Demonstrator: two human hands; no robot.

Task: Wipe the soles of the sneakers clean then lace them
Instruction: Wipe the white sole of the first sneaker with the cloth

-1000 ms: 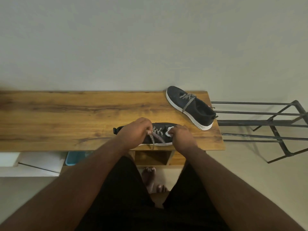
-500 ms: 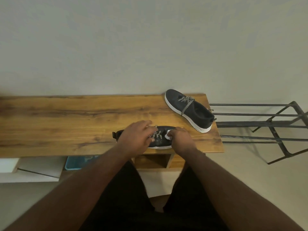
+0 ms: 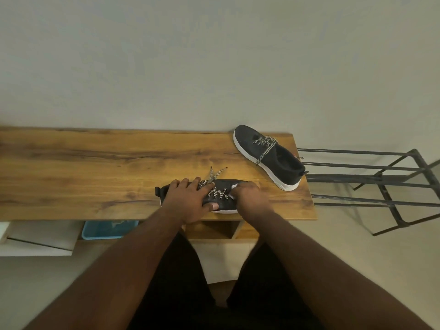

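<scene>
Fingers (image 3: 190,186) of the left hand (image 3: 188,201) lie spread and fairly straight over the collar and lace area of the near black knit sneaker with a white sole (image 3: 221,198), thumb along its near side; they press it down, not curled round anything. Right hand (image 3: 250,197) sits at the toe end with its fingers curled under. A white patch shows just beside them (cloth or toe cap? cannot tell), so whether they hold anything is not readable.

Head view, only view available. Near sneaker rests upright close to the front edge of the long brown wood-grain surface (image 3: 95,167). Its black-and-white zigzag lace (image 3: 215,175) crosses the eyelets, and both loose ends trail away onto the surface beyond the left hand. Second matching black sneaker (image 3: 269,156) stands well apart at the far right corner, laces already threaded, untied as far as visible. Dark metal rod rack (image 3: 381,182) stands to the right of the surface; a blue tray (image 3: 107,229) sits below it on the left.

Step judged: lacing the near sneaker, late stage. Next move likely calls for gathering both free ends, drawing the crossings snug, then tying.
</scene>
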